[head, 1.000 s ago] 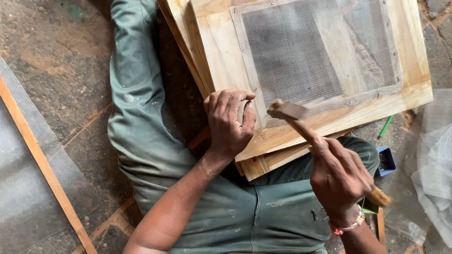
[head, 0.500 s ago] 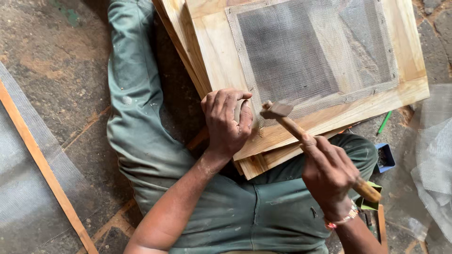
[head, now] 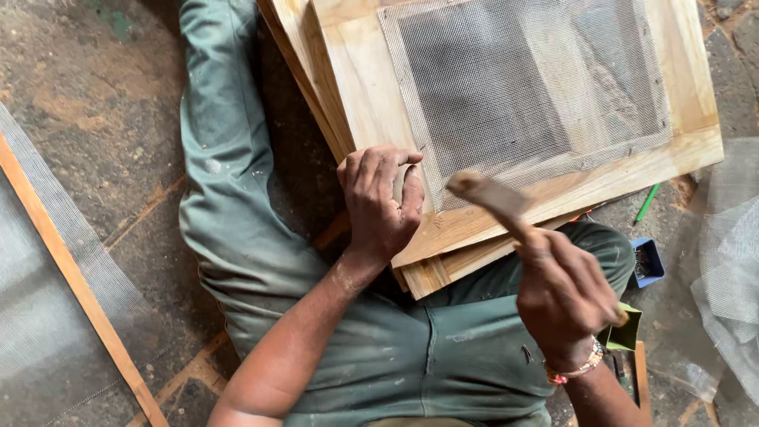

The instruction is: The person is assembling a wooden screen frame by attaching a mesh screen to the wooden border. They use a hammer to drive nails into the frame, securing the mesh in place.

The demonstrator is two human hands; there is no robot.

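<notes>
**A:** What fills the frame, largest first?

**B:** A pale wooden frame [head: 506, 213] with grey wire mesh [head: 522, 87] stretched across its opening, lying on a stack of similar frames across the lap of a seated person in green work clothes [head: 261, 261], on a rough concrete floor [head: 87, 95].

**A:** And the hands?

**B:** The left hand [head: 381, 202] presses on the frame's near corner, fingers curled, thumb and forefinger pinched at the mesh edge; whether its grip holds a nail cannot be told. The right hand [head: 565, 296] has its grip wrapped around a hammer [head: 494, 202] with a wooden handle, its blurred head raised just right of the left hand's grip, above the frame's lower rail.

**A:** Smaller things?

**B:** Right of the hammer grip, loose mesh [head: 731, 277], a small blue box [head: 648, 265] and a green pencil [head: 648, 202]. Far left of the grips, another mesh panel edged by a wooden strip [head: 71, 277].
</notes>
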